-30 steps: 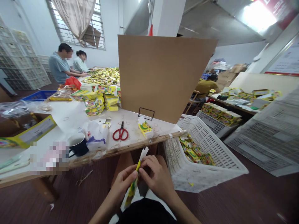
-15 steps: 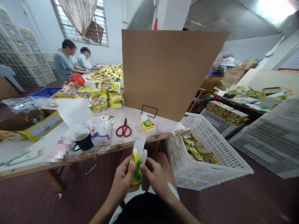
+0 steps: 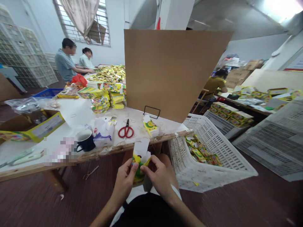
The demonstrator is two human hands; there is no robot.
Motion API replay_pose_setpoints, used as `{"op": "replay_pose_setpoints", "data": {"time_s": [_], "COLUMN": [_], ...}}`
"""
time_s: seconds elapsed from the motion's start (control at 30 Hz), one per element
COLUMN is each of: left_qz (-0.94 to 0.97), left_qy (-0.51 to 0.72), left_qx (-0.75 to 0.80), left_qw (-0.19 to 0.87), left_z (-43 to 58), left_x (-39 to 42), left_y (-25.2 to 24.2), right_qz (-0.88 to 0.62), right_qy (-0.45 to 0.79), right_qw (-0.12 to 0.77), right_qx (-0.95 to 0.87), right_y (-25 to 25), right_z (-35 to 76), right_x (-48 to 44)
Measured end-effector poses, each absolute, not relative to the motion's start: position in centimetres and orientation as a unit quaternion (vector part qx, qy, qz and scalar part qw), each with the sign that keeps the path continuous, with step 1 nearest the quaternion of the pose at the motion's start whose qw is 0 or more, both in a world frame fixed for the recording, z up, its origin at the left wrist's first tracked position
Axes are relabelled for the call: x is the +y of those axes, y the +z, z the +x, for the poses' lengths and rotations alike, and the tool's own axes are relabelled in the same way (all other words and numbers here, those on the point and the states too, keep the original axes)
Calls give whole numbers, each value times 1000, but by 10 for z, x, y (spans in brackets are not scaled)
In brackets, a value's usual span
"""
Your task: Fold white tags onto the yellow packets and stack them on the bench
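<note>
Between my hands, over my lap, is a small yellow-green cardboard box [image 3: 139,164], upright with its white top flaps standing up. My left hand [image 3: 126,176] is closed on its left side, thumb on the front. On the right edge, near the top, my right hand [image 3: 157,171] pinches the box with thumb and fingers. What lies inside the box cannot be made out. Just beyond, at the table's edge, rests a stack of flat yellow cartons [image 3: 151,126]. Red-handled scissors [image 3: 126,130] lie to the left of that stack.
A white plastic crate [image 3: 227,168] with yellow packs stands at my right. On the table [image 3: 78,121] are a dark mug [image 3: 86,142], a white plastic bag [image 3: 103,134] and an open box [image 3: 47,126]. A large cardboard sheet [image 3: 172,72] stands ahead. People sit farther off.
The box is tipped so its opening faces me more, its flaps wider apart. My right hand has risen slightly to the box's upper right edge.
</note>
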State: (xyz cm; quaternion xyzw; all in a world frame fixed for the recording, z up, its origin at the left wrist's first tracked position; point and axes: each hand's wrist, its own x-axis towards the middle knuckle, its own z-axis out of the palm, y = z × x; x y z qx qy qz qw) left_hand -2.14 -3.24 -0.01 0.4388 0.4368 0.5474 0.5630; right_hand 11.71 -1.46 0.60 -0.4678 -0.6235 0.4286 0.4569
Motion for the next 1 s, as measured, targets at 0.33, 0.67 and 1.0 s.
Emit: {"op": "replay_pose_setpoints", "data": {"time_s": [0.33,0.67,1.0], "left_qz": [456,448,466], "left_qy": [522,551,523], "left_qx": [444,449,386], "left_qw": [567,542,601], "left_z": [-22,-27,-25], "left_x": [-29,-24,-31], "left_y": [-4,-8,0], "right_qz": [-531,-511,-369], "right_qy": [419,412,482], "right_qw": [441,383,491], "right_qx": [-590,-650,-625], "right_y": [24,31,11], "right_z": [121,123,137], "right_x": [-13,-12,-5]}}
